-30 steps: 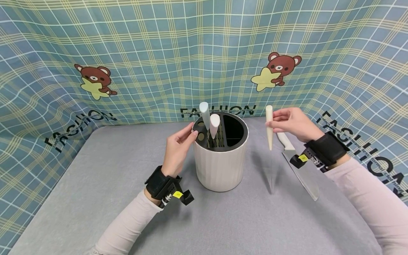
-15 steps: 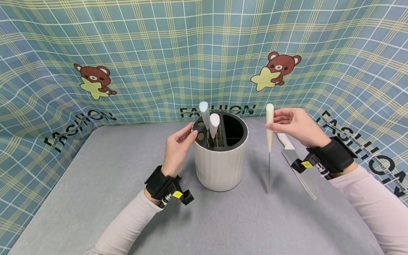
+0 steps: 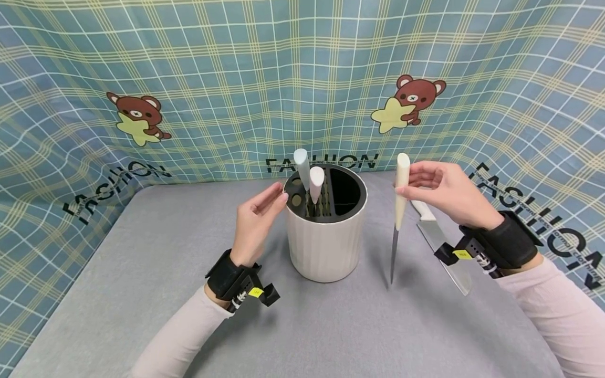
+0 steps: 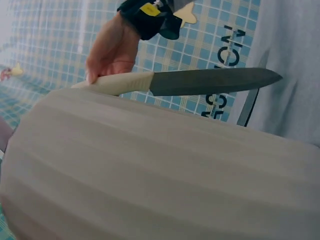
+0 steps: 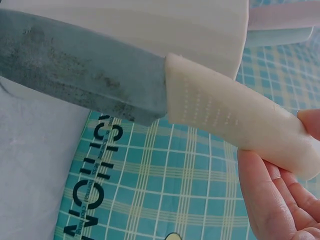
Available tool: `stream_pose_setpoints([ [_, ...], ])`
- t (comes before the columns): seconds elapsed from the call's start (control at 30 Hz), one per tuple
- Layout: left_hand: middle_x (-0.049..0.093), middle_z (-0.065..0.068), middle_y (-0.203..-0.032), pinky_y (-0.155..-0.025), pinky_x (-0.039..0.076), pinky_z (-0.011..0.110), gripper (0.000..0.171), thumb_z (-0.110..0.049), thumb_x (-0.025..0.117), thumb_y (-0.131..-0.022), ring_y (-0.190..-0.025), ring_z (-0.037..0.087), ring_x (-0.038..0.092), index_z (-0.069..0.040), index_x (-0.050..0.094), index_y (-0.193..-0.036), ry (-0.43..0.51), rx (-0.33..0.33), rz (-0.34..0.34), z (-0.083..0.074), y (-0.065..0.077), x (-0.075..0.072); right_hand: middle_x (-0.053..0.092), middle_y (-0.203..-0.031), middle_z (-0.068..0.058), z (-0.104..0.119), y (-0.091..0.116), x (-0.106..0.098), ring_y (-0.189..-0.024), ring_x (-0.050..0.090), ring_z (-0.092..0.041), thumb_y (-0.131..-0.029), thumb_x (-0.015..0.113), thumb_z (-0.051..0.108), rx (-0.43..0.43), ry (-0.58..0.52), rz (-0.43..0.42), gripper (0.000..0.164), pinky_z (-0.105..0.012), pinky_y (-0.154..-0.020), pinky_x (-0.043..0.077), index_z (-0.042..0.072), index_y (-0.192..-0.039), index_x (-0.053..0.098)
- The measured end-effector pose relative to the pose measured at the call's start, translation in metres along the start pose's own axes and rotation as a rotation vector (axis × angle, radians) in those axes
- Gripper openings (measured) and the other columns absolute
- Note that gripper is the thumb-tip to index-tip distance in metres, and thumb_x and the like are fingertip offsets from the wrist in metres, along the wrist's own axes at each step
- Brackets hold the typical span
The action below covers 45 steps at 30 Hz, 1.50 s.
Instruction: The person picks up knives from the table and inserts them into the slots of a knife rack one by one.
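Observation:
My right hand [image 3: 437, 184] pinches the cream handle of a kitchen knife [image 3: 400, 199] between thumb and fingers. The knife hangs blade down, tip just above the table, to the right of a white ribbed knife holder [image 3: 323, 252]. Dark stains mark the broad blade [image 5: 75, 65] in the right wrist view. My left hand [image 3: 252, 226] touches the holder's left rim with thumb and fingertips, fingers fairly straight. Two handles, one pale blue [image 3: 301, 165] and one pale pink [image 3: 316, 184], stand up from the holder's black slotted insert; their blades are hidden inside.
A cleaver-like knife with a white handle [image 3: 454, 262] lies flat on the grey tabletop [image 3: 321, 336], behind and below the right hand. An open black compartment [image 3: 346, 191] fills the holder's right side. A checked curtain [image 3: 227, 79] hangs behind and along both sides.
My right hand has turned the knife so its blade shows more, and the tip has swung slightly left. The right wrist has moved right. My left hand has shifted slightly left at the rim.

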<state>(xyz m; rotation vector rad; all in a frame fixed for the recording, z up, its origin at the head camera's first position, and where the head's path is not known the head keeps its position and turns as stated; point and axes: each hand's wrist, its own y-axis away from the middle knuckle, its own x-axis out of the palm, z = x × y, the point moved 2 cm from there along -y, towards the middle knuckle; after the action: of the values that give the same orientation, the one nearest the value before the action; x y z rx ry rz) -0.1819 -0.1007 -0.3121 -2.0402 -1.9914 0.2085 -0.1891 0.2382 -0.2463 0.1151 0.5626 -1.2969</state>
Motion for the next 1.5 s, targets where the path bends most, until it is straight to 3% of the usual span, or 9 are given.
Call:
stream_pose_setpoints([
  [0.3, 0.061, 0.015, -0.131, -0.103, 0.052, 0.030, 0.043, -0.005, 0.065, -0.093, -0.121, 0.017, 0.059, 0.000, 0.056, -0.134, -0.065, 0.169, -0.034, -0.028, 0.021, -0.009, 0.074, -0.101, -0.002, 0.010, 0.005, 0.005, -0.093, 0.068, -0.011, -0.090, 0.069, 0.006, -0.056, -0.012, 0.064, 0.025, -0.019, -0.076, 0.059, 0.006, -0.115, 0.066],
  [0.4, 0.062, 0.018, -0.129, -0.103, 0.052, 0.032, 0.042, 0.000, 0.066, -0.091, -0.120, 0.018, 0.061, 0.003, 0.057, -0.132, -0.039, 0.177, 0.009, -0.037, 0.030, -0.003, 0.073, -0.103, -0.005, 0.013, 0.007, 0.007, -0.094, 0.068, -0.012, -0.090, 0.069, 0.006, -0.071, -0.003, 0.081, 0.027, -0.020, -0.076, 0.059, 0.005, -0.117, 0.065],
  [0.63, 0.062, 0.022, -0.126, -0.102, 0.052, 0.035, 0.046, 0.004, 0.069, -0.086, -0.118, 0.023, 0.062, 0.008, 0.057, -0.130, 0.032, 0.145, 0.178, -0.047, 0.048, 0.022, 0.072, -0.107, -0.010, 0.022, 0.013, 0.010, -0.095, 0.068, -0.015, -0.090, 0.069, 0.005, -0.103, 0.010, 0.115, 0.029, -0.020, -0.077, 0.059, 0.004, -0.119, 0.063],
  [0.83, 0.062, 0.022, -0.126, -0.105, 0.050, 0.035, 0.050, 0.006, 0.072, -0.082, -0.119, 0.024, 0.061, 0.008, 0.057, -0.130, 0.022, 0.162, 0.282, -0.047, 0.054, 0.042, 0.071, -0.107, -0.010, 0.029, 0.020, 0.018, -0.098, 0.068, -0.016, -0.089, 0.068, -0.001, -0.153, -0.059, 0.161, 0.031, -0.021, -0.080, 0.060, 0.002, -0.120, 0.062],
  [1.13, 0.059, 0.021, -0.131, -0.106, 0.049, 0.033, 0.052, 0.008, 0.072, -0.082, -0.123, 0.020, 0.058, 0.005, 0.057, -0.132, -0.015, 0.164, 0.363, -0.037, 0.056, 0.064, 0.071, -0.107, -0.008, 0.036, 0.027, 0.033, -0.098, 0.068, -0.015, -0.087, 0.069, -0.005, -0.201, -0.089, 0.179, 0.031, -0.023, -0.081, 0.061, -0.003, -0.117, 0.061],
  [1.5, 0.058, 0.016, -0.135, -0.107, 0.049, 0.031, 0.057, 0.004, 0.075, -0.081, -0.124, 0.018, 0.057, 0.003, 0.056, -0.134, -0.047, 0.147, 0.375, -0.025, 0.058, 0.083, 0.067, -0.112, -0.014, 0.037, 0.032, 0.049, -0.104, 0.066, -0.019, -0.088, 0.064, -0.011, -0.214, -0.243, 0.247, 0.034, -0.029, -0.088, 0.060, -0.003, -0.121, 0.059],
])
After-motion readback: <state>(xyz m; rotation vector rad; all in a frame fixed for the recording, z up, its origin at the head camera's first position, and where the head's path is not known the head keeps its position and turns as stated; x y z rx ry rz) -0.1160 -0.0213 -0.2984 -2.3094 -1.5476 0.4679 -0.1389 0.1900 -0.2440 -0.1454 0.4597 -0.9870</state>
